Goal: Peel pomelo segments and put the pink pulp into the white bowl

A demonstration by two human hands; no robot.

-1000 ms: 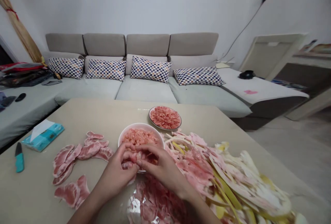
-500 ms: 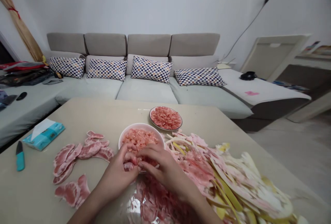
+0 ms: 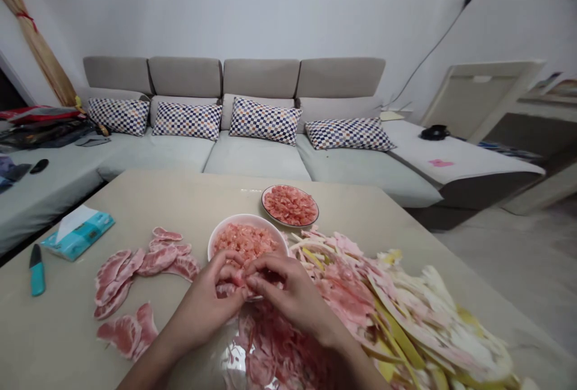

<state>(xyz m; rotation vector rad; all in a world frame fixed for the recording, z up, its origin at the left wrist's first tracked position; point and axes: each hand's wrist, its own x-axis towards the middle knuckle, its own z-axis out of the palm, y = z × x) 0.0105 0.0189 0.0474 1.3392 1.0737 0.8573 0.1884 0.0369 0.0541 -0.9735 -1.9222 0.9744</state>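
Over the near rim of a white bowl (image 3: 215, 228) of pink pomelo pulp (image 3: 246, 240), my two hands meet fingertip to fingertip. My left hand (image 3: 220, 288) is closed in a pinch on a small pink pomelo piece (image 3: 240, 279). My right hand (image 3: 279, 288) pinches at the same piece from the other side; the fingers partly hide it. Left of my hands lie several pomelo segments (image 3: 157, 261) with their pale skin on, and a smaller group of segments (image 3: 128, 333) nearer me. Thin peeled membranes (image 3: 279, 348) are heaped below my wrists.
Behind the bowl stands a dark-rimmed plate (image 3: 265, 207) of pulp. Pomelo peel (image 3: 419, 318) is piled along the table's right side. A blue tissue pack (image 3: 83, 237) and a teal-handled knife (image 3: 38, 276) lie at the left. A sofa (image 3: 256, 161) runs behind the table (image 3: 193, 191).
My right fingertips have shifted slightly to the right and opened a little from the left ones. The view has moved very slightly; the bowl, plate and segments stay put.
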